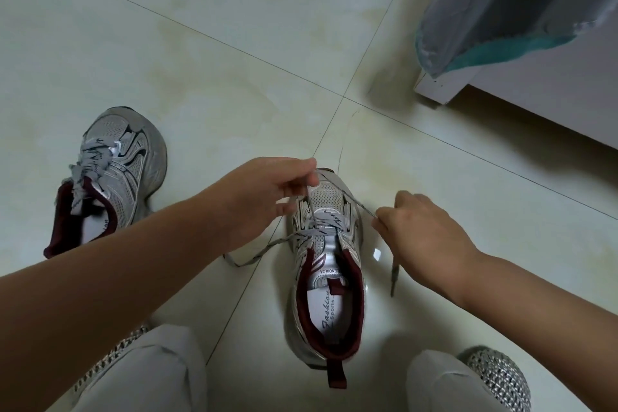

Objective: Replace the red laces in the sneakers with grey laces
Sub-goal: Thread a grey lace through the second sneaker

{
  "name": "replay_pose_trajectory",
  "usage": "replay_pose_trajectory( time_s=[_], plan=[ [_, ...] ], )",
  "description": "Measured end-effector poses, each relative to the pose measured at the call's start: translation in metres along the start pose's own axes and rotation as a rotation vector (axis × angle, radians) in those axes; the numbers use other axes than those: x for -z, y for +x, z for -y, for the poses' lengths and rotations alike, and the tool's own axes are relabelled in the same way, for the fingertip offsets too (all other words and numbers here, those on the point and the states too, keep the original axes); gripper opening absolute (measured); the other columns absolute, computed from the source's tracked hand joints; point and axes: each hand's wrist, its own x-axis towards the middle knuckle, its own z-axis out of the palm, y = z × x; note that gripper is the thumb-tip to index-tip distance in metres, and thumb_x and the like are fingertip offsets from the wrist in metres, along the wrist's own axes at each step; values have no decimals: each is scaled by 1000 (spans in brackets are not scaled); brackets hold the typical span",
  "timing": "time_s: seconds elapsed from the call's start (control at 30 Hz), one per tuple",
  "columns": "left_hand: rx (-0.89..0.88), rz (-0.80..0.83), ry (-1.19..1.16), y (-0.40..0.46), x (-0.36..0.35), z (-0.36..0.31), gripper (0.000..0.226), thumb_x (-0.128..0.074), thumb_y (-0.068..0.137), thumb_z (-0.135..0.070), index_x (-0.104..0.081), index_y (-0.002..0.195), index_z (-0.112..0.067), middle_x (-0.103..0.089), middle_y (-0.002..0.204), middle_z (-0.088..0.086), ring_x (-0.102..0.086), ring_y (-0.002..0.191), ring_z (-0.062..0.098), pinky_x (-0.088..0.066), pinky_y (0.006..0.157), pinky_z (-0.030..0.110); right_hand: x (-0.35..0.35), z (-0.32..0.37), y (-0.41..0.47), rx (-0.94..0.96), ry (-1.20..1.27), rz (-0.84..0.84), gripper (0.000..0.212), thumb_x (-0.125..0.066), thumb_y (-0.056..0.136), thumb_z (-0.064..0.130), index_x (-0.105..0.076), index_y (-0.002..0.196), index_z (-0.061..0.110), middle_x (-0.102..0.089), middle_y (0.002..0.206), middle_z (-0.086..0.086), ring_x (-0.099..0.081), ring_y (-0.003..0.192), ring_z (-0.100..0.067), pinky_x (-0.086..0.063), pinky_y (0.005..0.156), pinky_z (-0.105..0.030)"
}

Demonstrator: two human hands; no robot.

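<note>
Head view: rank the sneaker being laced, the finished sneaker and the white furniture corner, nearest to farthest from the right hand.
1. Sneaker being laced: just left of the right hand, which pinches its grey lace.
2. White furniture corner: up and right, across bare floor.
3. Finished sneaker: far left, beyond the left hand.

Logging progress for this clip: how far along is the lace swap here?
Done: the silver mesh sneaker on the left is laced in grey to the top, ends loose. In hand: the silver sneaker with maroon lining in the middle has flat grey lace through only its lower eyelets; the left hand and right hand each pinch a strand. Left: the upper eyelets. No red lace shows.
</note>
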Motion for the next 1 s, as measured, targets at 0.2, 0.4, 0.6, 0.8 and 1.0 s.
replay_pose_trajectory(
  time_s=[0.2,0.4,0.6,0.8,1.0],
  plan=[
    [97,-52,-227,1,4,-1,32,-47,91,-26,-54,61,-19,-50,68,-5,-47,67,8,-35,68,24,-12,-17,1,-111,333,239,26,-43,95,18,-62,83,5,-58,76,-7,-55,76,-26,-43,70,-31],
    [95,-55,-200,3,2,0,36,-47,92,-27,-60,58,-22,-52,66,-7,-49,66,7,-36,67,23,-22,-28,0,-210,641,276,22,-58,86,8,-60,64,4,-61,59,-9,-52,44,-12,-48,57,-23],
    [-64,-273,314,6,-11,5,19,-55,90,-21,-56,108,-17,-55,87,-1,-51,75,10,-42,61,15,-14,-15,2,-312,1530,154,22,-58,85,-6,-51,68,5,-64,54,-9,-61,45,-16,-54,47,-22],
    [-671,-526,1074,-2,-26,34,17,-63,70,-24,-60,85,-16,-41,88,0,-40,82,16,-33,70,31,-15,-6,7,-242,1414,119,13,-59,84,-8,-64,76,1,-62,56,-8,-59,44,-12,-53,50,-19],
    [-439,-305,1345,-1,-38,52,8,-61,81,-30,-68,83,-27,-35,86,-7,-35,87,15,-20,74,28,-21,0,14,-203,1196,15,20,-58,85,2,-61,66,5,-61,63,-17,-57,55,-24,-56,71,-37]
  ],
)
